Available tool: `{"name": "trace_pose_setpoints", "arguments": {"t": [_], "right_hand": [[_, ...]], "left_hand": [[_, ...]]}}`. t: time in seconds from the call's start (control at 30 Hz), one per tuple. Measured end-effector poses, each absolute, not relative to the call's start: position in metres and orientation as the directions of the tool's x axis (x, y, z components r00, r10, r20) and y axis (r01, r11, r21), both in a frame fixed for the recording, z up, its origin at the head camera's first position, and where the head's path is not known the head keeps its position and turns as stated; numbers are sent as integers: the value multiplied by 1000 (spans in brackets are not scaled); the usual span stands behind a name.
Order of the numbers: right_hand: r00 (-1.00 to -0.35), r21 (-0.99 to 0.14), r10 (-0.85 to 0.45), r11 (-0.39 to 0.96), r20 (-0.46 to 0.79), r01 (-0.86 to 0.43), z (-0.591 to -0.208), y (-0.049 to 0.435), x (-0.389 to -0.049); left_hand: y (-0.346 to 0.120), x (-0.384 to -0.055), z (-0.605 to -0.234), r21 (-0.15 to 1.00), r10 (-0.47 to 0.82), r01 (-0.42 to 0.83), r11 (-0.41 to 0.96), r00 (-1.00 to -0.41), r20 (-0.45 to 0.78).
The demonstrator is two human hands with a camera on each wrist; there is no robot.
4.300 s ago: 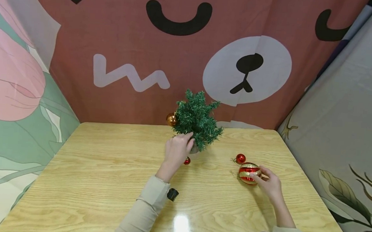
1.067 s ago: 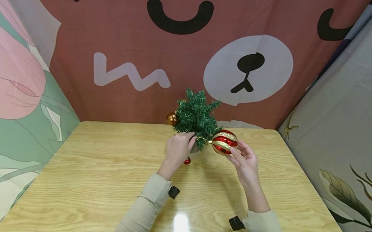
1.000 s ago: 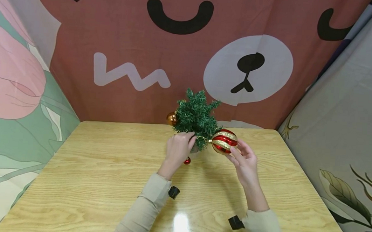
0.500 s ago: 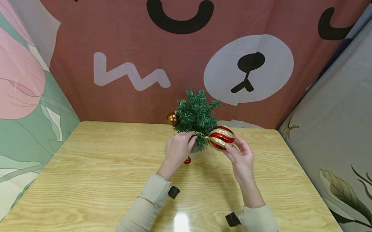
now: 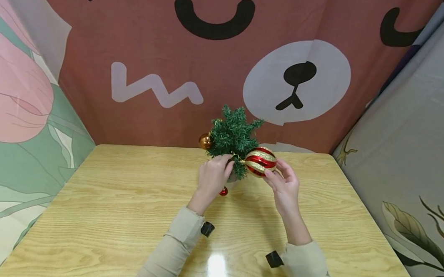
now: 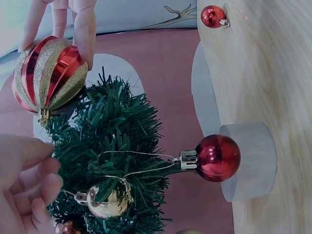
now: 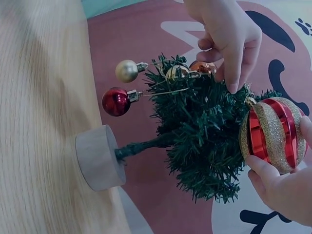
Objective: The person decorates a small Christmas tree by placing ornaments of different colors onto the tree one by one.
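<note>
My right hand (image 5: 287, 188) holds a large red-and-gold striped bauble (image 5: 260, 162) between thumb and fingers, at the right side of a small green Christmas tree (image 5: 235, 131). The bauble's gold cap and thread point at the tree and my left fingertips. My left hand (image 5: 212, 175) is at the front of the tree, its thumb and index finger pinching at a branch tip; the pinched spot is mostly hidden. Hanging from the tree are a copper bauble (image 5: 205, 141), a small red bauble (image 7: 116, 102) and a pale gold bauble (image 7: 126, 71).
The tree stands on a round pale base (image 7: 100, 158) near the back of the wooden table (image 5: 128, 200). Another small red bauble (image 6: 213, 17) lies on the table, hidden behind my right hand in the head view. Printed cloth (image 5: 156, 34) hangs behind the table and at both sides.
My right hand has lifted the striped bauble off the table and brought it left to the tree, edging closer in the last second. My left hand stays nearly in place.
</note>
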State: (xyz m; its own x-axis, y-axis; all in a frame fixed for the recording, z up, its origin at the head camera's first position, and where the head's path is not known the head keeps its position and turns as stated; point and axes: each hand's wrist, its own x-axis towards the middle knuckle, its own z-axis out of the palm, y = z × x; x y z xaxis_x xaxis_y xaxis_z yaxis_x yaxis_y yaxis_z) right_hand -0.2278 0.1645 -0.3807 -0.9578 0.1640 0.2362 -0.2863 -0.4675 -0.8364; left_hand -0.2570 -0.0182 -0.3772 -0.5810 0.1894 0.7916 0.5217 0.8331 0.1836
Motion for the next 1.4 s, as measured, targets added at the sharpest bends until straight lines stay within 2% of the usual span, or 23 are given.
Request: {"name": "trace_pose_setpoints", "arguments": {"t": [0.27,0.43,0.73,1.2,1.4], "right_hand": [[-952,-849,184,-435,244,-301,-378,158,-229],[-951,-856,192,-419,244,-304,-378,158,-230],[-943,-852,200,-407,267,-328,-379,159,-231],[-927,-859,196,-354,319,-370,-380,159,-232],[-917,-869,192,-300,349,-394,-380,157,-231]], "left_hand": [[-18,-256,-375,94,274,600,795,-492,826],[-17,-256,-374,81,311,611,788,-507,804],[-16,-258,-379,128,257,599,790,-513,819],[-14,-259,-377,157,211,508,847,-591,778],[-14,-257,-371,170,199,456,874,-654,729]]}}
